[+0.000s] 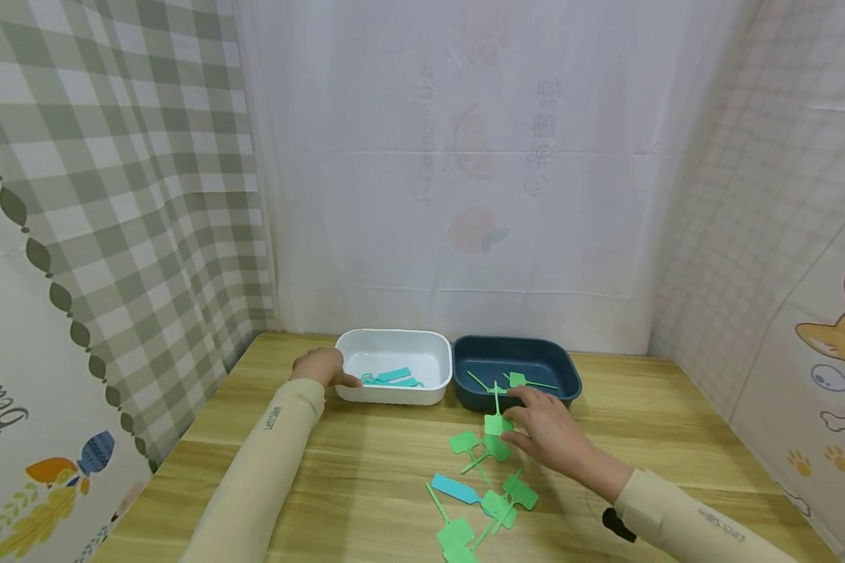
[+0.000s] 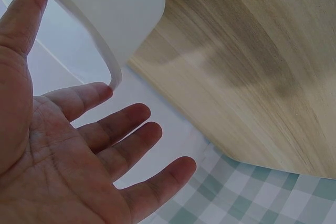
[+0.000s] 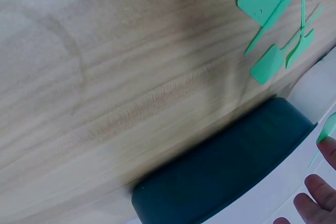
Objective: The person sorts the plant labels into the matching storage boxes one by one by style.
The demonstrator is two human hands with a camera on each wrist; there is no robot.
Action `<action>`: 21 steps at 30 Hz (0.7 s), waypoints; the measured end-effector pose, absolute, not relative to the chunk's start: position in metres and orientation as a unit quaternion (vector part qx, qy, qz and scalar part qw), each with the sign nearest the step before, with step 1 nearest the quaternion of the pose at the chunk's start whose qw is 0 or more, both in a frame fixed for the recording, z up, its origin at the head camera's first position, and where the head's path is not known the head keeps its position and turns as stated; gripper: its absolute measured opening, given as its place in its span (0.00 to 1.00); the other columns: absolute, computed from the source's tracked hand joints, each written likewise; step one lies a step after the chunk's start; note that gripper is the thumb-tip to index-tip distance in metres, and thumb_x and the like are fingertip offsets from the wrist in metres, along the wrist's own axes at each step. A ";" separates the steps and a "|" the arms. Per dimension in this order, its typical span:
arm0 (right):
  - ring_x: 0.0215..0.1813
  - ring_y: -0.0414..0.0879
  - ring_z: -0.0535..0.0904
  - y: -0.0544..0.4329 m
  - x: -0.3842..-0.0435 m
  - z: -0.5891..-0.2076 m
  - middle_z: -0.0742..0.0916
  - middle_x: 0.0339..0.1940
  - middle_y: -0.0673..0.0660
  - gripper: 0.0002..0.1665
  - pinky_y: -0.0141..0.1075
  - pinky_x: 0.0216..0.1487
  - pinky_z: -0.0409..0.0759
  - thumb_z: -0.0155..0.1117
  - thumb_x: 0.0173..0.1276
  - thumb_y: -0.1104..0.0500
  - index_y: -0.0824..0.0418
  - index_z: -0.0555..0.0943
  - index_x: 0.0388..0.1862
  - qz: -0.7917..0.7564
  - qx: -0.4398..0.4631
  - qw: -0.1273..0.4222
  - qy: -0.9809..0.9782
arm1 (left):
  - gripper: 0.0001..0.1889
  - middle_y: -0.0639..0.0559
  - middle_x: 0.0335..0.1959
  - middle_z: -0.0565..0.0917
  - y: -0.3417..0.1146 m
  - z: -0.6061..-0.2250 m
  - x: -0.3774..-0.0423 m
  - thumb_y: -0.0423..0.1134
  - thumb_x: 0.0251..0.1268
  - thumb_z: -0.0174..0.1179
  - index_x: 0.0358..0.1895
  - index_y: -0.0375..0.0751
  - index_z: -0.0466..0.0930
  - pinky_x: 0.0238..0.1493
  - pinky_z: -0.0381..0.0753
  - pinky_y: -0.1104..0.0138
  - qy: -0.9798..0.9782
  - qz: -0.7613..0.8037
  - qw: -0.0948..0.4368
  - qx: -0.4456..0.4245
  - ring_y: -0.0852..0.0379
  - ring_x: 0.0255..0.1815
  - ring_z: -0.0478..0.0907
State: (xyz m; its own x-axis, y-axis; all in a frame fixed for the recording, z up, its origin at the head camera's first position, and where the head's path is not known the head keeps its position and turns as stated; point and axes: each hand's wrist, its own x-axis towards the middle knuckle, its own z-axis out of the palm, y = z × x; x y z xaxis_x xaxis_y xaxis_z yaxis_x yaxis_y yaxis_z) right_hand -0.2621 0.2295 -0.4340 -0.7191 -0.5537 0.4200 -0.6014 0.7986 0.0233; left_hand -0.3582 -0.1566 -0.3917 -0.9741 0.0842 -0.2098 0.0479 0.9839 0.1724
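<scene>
In the head view my left hand [image 1: 321, 367] is at the left end of a white plastic tub [image 1: 394, 397]. Its thumb and index finger touch the rim, and the other fingers extend loosely, as the left wrist view shows. Before the dark blue tub [image 1: 514, 342], my right hand [image 1: 545, 426] pinches a green plastic tag [image 1: 496, 424] with a thin stem pointing up. In the right wrist view, thumb and fingertip meet on that tag [image 3: 327, 127] near the edge. Below lie several green tags [image 1: 456, 533] and a blue tag [image 1: 454, 489] on the table.
Both tubs stand side by side at the table's back edge. Blue tags [image 1: 394, 374] lie in the white one, green tags [image 1: 517, 380] in the dark one. A white cloth [image 1: 366, 219] hangs behind, a checked curtain [image 1: 169, 156] at left. Something small and black [image 1: 617, 525] shows beside the right sleeve.
</scene>
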 end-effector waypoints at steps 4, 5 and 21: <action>0.60 0.62 0.76 0.230 -0.267 -0.433 0.81 0.57 0.65 0.16 0.60 0.53 0.75 0.79 0.55 0.52 0.59 0.87 0.39 0.051 0.307 0.212 -0.926 | 0.27 0.39 0.42 0.83 -0.156 -0.391 -0.357 0.60 0.59 0.67 0.41 0.34 0.83 0.43 0.78 0.50 0.990 0.082 0.108 0.033 0.43 0.45 0.76; 0.60 0.62 0.76 0.230 -0.268 -0.432 0.81 0.57 0.66 0.16 0.60 0.53 0.75 0.79 0.55 0.52 0.59 0.87 0.39 0.050 0.305 0.213 -0.927 | 0.27 0.39 0.42 0.83 -0.156 -0.391 -0.357 0.60 0.59 0.67 0.41 0.34 0.83 0.43 0.78 0.50 0.990 0.082 0.108 0.033 0.43 0.44 0.76; 0.61 0.65 0.75 0.235 -0.292 -0.416 0.81 0.57 0.68 0.15 0.62 0.54 0.74 0.77 0.58 0.53 0.60 0.88 0.40 0.033 0.255 0.219 -0.941 | 0.27 0.39 0.41 0.83 -0.155 -0.390 -0.356 0.59 0.59 0.67 0.39 0.34 0.83 0.44 0.78 0.49 0.990 0.082 0.107 0.033 0.43 0.44 0.76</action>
State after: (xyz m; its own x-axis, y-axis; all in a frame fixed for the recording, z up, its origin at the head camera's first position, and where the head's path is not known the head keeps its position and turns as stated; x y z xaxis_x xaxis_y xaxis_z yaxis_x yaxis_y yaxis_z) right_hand -0.2918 0.2351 -0.4162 -0.7735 -0.4667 0.4288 -0.4951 0.8673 0.0507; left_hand -0.3559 -0.1554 -0.3902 -0.9749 0.0824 -0.2070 0.0473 0.9845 0.1690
